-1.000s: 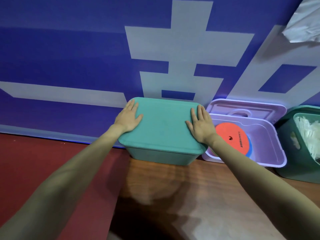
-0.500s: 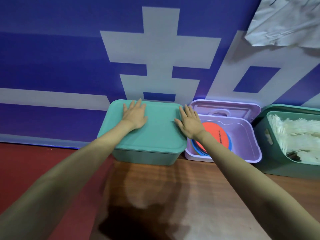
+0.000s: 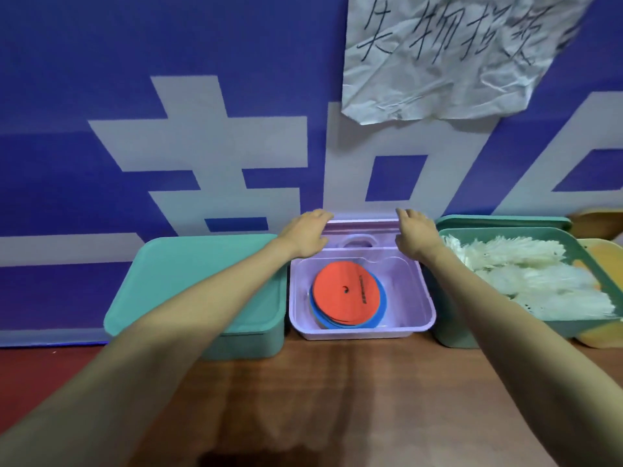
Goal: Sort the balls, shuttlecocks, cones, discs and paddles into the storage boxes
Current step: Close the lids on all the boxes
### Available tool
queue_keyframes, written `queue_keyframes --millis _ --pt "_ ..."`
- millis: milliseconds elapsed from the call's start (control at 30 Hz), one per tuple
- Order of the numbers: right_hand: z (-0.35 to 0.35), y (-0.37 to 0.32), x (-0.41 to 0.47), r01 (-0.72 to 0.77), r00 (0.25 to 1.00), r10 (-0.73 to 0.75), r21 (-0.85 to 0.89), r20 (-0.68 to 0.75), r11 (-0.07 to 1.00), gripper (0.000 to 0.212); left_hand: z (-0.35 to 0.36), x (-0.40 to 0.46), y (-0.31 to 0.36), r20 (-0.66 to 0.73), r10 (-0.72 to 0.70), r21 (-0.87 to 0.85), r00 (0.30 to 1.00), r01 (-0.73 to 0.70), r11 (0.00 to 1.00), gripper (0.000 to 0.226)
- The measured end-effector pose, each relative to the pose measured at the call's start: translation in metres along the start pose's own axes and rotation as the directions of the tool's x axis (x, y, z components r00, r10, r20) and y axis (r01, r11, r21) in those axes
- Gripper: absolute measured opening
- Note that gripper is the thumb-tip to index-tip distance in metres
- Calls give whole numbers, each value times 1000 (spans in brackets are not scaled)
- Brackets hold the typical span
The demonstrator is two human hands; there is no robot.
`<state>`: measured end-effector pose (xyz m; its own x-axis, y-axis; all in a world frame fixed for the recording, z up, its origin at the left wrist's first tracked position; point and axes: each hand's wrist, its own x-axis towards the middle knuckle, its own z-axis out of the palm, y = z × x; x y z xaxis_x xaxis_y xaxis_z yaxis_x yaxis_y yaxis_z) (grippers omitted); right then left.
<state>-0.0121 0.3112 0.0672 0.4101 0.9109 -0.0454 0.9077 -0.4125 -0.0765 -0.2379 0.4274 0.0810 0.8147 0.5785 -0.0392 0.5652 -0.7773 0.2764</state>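
Your hands have left the teal box (image 3: pixel 195 284) and moved to the purple lid (image 3: pixel 360 230) propped behind the purple box (image 3: pixel 362 328) of discs (image 3: pixel 347 294). Left hand (image 3: pixel 308 235) and right hand (image 3: pixel 416 235) curl over its top edge; lower it evenly.

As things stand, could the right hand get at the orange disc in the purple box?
Probably yes. The purple box is open, its lid propped behind it, and the orange disc lies uncovered on top of the stack. The right hand is at the lid's edge, just above the box.

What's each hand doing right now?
Left hand: fingers curled over the purple lid, left end.
Right hand: fingers curled over its right end.
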Motion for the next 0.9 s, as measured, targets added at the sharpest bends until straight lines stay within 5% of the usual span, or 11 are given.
queue_keyframes --millis 367,567,900 --pt "17 43 29 73 997 -73 -26 6 997 45 24 51 20 -90 -93 158 992 106 982 31" --pt "27 43 33 116 983 -130 -111 -128 987 30 44 52 21 -101 -104 288 989 129 949 20" --pt "9 36 36 118 956 -153 -150 -251 982 23 38 58 32 -234 -87 481 968 193 855 32"
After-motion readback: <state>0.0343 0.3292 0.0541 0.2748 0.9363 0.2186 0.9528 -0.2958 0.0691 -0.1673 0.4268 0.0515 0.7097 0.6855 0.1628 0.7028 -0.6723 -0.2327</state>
